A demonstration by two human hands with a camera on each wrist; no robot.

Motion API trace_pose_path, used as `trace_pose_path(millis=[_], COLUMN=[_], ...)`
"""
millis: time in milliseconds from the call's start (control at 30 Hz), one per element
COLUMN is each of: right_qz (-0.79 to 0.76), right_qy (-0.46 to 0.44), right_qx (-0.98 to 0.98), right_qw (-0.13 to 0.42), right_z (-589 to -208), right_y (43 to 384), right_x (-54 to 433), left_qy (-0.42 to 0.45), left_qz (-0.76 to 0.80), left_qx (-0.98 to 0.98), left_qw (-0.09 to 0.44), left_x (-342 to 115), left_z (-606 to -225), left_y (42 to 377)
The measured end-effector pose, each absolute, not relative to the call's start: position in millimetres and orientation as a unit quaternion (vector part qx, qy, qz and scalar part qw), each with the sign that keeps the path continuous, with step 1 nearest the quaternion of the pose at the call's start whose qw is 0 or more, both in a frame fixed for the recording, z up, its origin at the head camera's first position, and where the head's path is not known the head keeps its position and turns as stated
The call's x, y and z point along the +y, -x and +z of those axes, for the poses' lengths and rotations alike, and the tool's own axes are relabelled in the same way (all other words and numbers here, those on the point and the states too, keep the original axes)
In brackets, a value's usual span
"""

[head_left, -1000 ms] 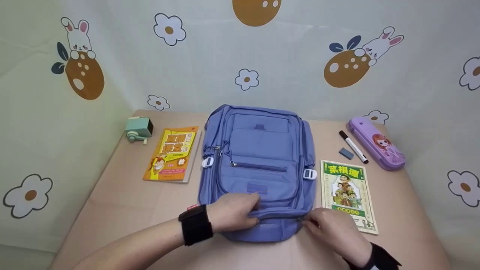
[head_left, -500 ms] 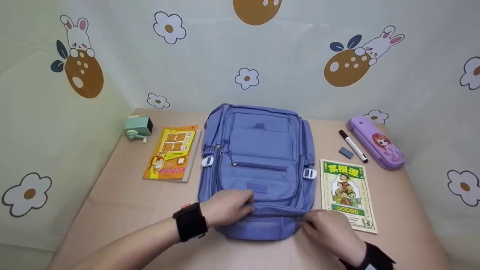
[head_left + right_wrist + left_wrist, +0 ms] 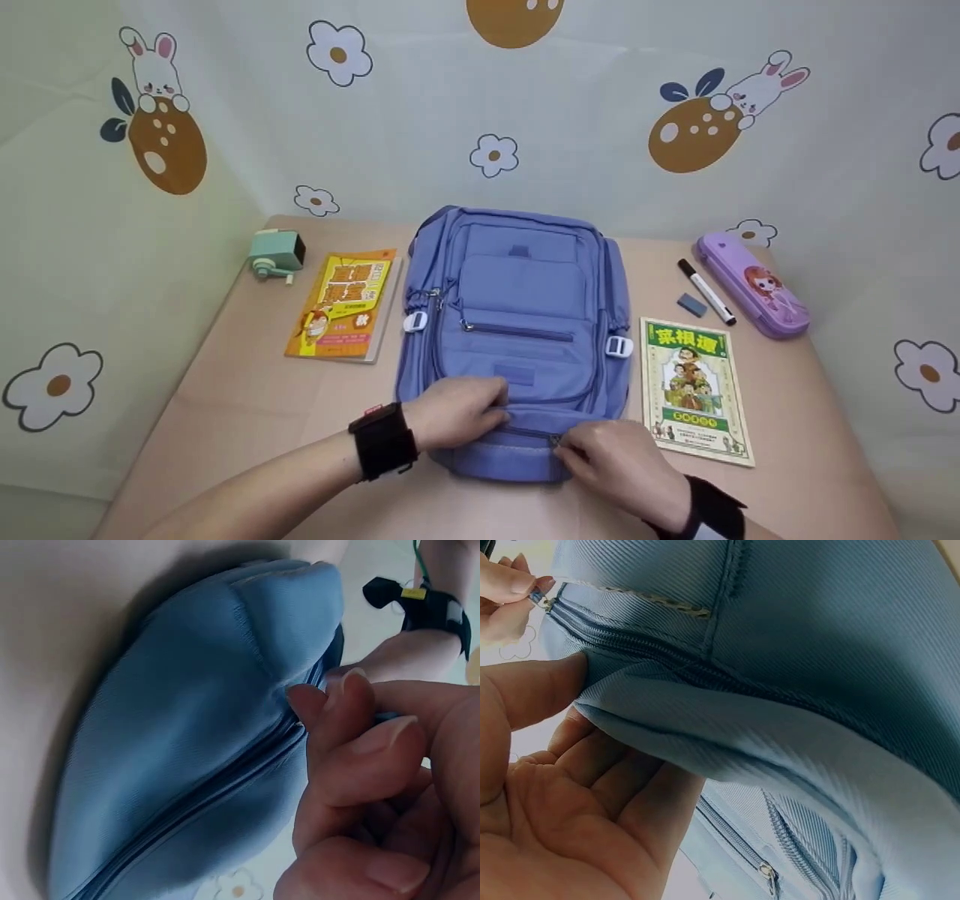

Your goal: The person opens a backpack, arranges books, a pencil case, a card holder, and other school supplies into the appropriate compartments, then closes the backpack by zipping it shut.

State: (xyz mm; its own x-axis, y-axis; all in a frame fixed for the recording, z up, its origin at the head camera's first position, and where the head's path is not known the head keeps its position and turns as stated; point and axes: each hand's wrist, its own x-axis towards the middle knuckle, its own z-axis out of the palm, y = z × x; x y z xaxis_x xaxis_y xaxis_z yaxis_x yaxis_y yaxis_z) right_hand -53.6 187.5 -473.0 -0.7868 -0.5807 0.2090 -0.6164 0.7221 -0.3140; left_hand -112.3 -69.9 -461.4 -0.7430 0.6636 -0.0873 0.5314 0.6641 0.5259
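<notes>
Two hands at the near end of a blue bag [image 3: 517,292], lying front up at the middle of the table [image 3: 232,405], between an orange book [image 3: 341,307] on the left and a green book [image 3: 694,390] on the right; left hand [image 3: 459,411] clamped on a fold [image 3: 727,712] on the far side of the zip [image 3: 645,651]; right hand [image 3: 626,461], farther right, pinched on the pull [image 3: 537,597]; unclear whether opening or closing; for a smooth run, probably best to draw the pull low and level along the zip, not upward; hold the fold taut and off the zip, to avoid a jam; slow down at the curve; at a snag, back up rather than tug; slip the left hand aside before meeting the pull.
</notes>
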Motion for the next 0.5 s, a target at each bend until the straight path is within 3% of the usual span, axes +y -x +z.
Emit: trace_pose_path(millis=[500], right_qz=[0.180], right_qy=[-0.344], right_qx=[-0.920], right_qw=[0.041], right_z=[-470], right_y=[56], right_x=[175], left_qy=[-0.345], left_qz=[0.243], left_qx=[0.897], left_qw=[0.127], left_x=[-86], left_z=[-463], left_y=[103])
